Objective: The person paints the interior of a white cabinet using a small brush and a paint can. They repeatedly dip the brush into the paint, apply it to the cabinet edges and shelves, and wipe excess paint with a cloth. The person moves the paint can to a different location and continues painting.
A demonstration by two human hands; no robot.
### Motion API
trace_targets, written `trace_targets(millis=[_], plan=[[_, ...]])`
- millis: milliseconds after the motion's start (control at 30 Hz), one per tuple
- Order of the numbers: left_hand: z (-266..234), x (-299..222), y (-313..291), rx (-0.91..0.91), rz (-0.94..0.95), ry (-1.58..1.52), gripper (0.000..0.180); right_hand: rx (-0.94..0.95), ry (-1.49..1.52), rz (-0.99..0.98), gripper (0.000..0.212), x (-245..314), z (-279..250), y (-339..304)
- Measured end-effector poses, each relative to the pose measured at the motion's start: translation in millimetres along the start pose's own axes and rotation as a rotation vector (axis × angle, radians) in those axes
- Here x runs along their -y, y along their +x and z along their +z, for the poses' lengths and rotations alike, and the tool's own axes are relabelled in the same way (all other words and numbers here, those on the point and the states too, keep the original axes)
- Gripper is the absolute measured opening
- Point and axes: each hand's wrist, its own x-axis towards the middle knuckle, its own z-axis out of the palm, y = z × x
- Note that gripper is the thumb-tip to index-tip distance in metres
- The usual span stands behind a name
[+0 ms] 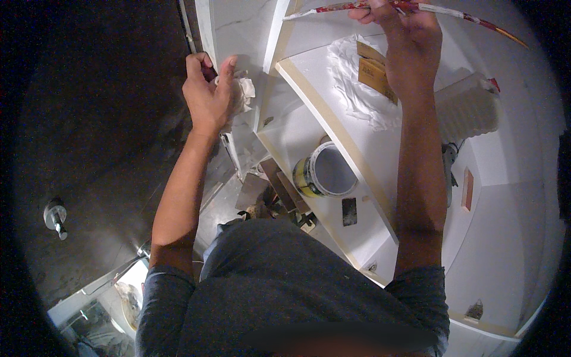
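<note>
Two bare hands are busy up top! At half past one, the right hand [410, 44] pinches a long, thin, red-and-white-smeared brush [446, 11] between thumb and fingers, white tip out at twelve o'clock, handle end at two. Over at half past ten, the left hand [205, 98] shows its thumb standing away from curled fingers, a crumpled white rag [242, 95] just beside the palm; whether it grips the rag, I cannot tell. Towards one o'clock, folded tan paper sheets [372, 72] lie on a rumpled white sheet [348, 89]. A ribbed, translucent-white plastic jug [470, 110] sits at two, and near centre, towards three, there's a round, white-rimmed bucket [303, 177].
</note>
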Motion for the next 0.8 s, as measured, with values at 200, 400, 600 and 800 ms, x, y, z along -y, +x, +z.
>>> trace_targets(millis=[200,400,600,800], plan=[[1,3,0,-0.008,0.003,-0.010,0.047,-0.020,-0.084,-0.074,0.018,6,-1,1],[0,3,0,-0.008,0.015,-0.006,0.047,-0.017,0.037,-0.131,0.019,7,-5,3],[1,2,1,-0.013,0.013,0.012,0.046,0.010,0.062,0.009,0.018,-2,-1,-1],[0,0,0,-0.015,0.034,0.032,0.046,0.000,-0.023,-0.029,0.016,-3,2,-1]])
